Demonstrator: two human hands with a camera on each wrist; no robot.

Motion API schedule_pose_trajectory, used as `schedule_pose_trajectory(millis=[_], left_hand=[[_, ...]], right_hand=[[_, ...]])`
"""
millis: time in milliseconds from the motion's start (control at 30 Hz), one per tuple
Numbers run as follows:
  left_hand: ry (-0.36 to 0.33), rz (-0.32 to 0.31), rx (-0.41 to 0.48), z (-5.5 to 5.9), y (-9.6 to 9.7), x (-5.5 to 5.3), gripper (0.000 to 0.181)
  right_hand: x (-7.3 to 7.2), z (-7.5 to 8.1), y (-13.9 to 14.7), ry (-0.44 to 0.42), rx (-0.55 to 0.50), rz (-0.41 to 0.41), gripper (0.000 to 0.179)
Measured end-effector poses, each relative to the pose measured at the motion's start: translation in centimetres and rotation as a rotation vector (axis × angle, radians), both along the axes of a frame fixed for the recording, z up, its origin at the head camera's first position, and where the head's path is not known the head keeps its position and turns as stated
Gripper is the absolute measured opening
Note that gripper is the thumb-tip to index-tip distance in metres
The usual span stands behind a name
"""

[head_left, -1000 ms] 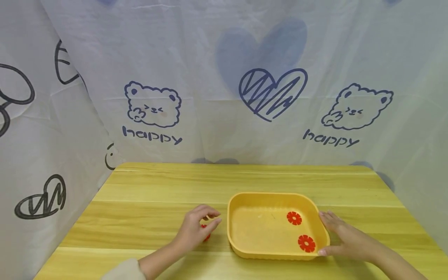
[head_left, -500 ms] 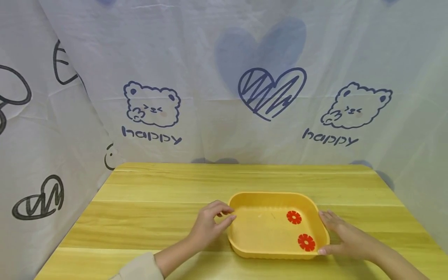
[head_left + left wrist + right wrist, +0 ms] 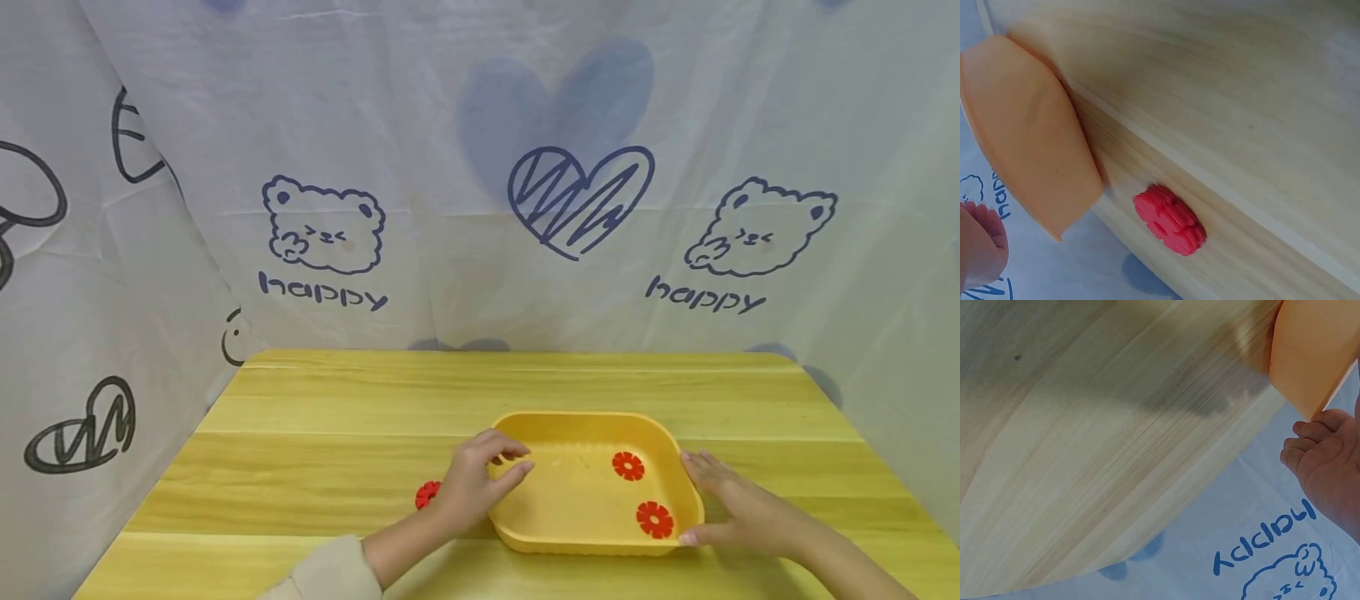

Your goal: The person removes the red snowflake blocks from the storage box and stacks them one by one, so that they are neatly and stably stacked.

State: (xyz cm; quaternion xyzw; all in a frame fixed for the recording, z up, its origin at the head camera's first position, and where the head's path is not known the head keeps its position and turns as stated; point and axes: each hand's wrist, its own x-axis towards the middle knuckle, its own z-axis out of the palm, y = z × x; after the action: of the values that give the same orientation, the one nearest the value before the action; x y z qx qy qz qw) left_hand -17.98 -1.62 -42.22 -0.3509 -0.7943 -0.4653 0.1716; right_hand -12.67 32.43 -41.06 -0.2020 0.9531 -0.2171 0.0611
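Observation:
A shallow yellow plastic tray (image 3: 570, 492) stands on the table, with two red flower-shaped discs (image 3: 628, 466) lying flat at the right of its floor. My left hand (image 3: 480, 479) is over the tray's left rim, fingers bent loosely and thumb apart; nothing shows between the fingertips. Behind that wrist, a small stack of red notched discs (image 3: 1170, 220) lies on the table, partly covered by the hand in the head view. At the tray's right end rests my right hand (image 3: 738, 508), fingers spread along the outer wall and thumb touching the front corner.
The wooden table (image 3: 300, 467) has a light wood-grain top with rounded far corners. Behind it and to the left hangs a pale cloth (image 3: 450, 283) printed with hearts, bears and lettering.
My left hand has moved right from above the red stack to over the tray's left side, uncovering part of the stack. The right hand and the tray have stayed in place.

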Motion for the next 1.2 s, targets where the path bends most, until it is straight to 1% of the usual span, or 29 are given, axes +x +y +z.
schedule_pose_trajectory(millis=[100,267,467,600,867,967,1200], left_hand=[[-0.002,0.001,-0.009,0.1,0.7,-0.1,0.011],[0.004,-0.023,-0.021,0.6,2.1,-0.2,0.013],[-0.037,-0.054,-0.023,0.9,3.6,0.1,0.014],[-0.044,-0.072,-0.030,0.9,4.3,0.2,0.015],[-0.074,-0.080,-0.054,0.8,5.7,0.6,0.015],[-0.089,-0.089,-0.056,0.7,6.2,0.7,0.016],[-0.111,-0.104,-0.065,0.3,7.3,0.9,0.016]], right_hand=[[0.0,0.0,0.0,0.005,0.006,0.000,0.098],[0.0,0.0,0.1,0.016,0.008,0.001,0.098],[-0.1,-0.1,0.2,0.011,0.000,0.002,0.098],[-0.1,-0.1,0.2,0.012,-0.007,0.005,0.097],[-0.1,-0.2,0.2,0.018,0.005,0.004,0.098],[-0.1,-0.1,0.2,0.023,0.007,0.011,0.098],[0.0,-0.2,0.1,0.027,0.006,-0.002,0.098]])
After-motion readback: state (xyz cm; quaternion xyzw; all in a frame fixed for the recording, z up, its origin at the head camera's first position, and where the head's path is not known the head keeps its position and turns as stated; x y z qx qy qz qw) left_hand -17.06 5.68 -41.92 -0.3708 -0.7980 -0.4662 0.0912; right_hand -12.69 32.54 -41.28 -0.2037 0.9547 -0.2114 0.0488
